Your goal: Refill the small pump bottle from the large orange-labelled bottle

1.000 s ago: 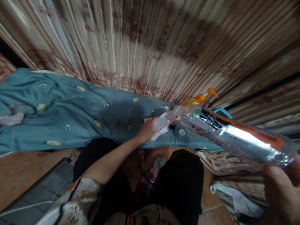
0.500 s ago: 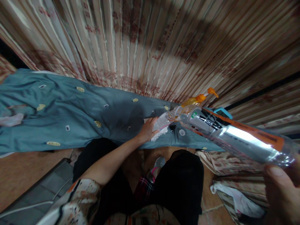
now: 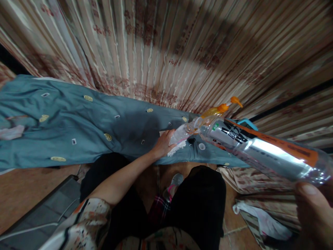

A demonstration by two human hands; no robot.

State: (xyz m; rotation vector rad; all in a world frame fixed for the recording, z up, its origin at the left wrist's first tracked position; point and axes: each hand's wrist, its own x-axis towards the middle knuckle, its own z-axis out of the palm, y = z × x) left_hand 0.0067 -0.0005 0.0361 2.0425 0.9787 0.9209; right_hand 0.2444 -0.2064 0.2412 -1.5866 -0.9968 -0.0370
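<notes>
My right hand (image 3: 313, 206) is closed around the base of a large clear plastic bottle (image 3: 249, 147) with a silver and orange label. This bottle slants down to the left. Its neck end is at the mouth of a small clear bottle (image 3: 179, 134); I cannot tell whether they touch. Around the small bottle, low over the cloth, my left hand (image 3: 165, 144) is closed. White tissue (image 3: 177, 148) lies under that hand. Just behind the bottle necks stands a yellow bottle with an orange pump top (image 3: 222, 107). A small white cap (image 3: 202, 147) and a black piece (image 3: 191, 141) lie nearby.
Blue-green patterned cloth (image 3: 130, 126) covers the long surface before me. A pleated curtain (image 3: 156, 52) hangs right behind it. A blue-edged object (image 3: 247, 124) is partly hidden by the large bottle. Crumpled pale tissue (image 3: 13, 132) lies far left; a grey panel (image 3: 49, 205) stands lower left.
Almost nothing differs. The view has shifted very slightly, and the large bottle's label appears turned a little in my right hand. Both hands keep their hold.
</notes>
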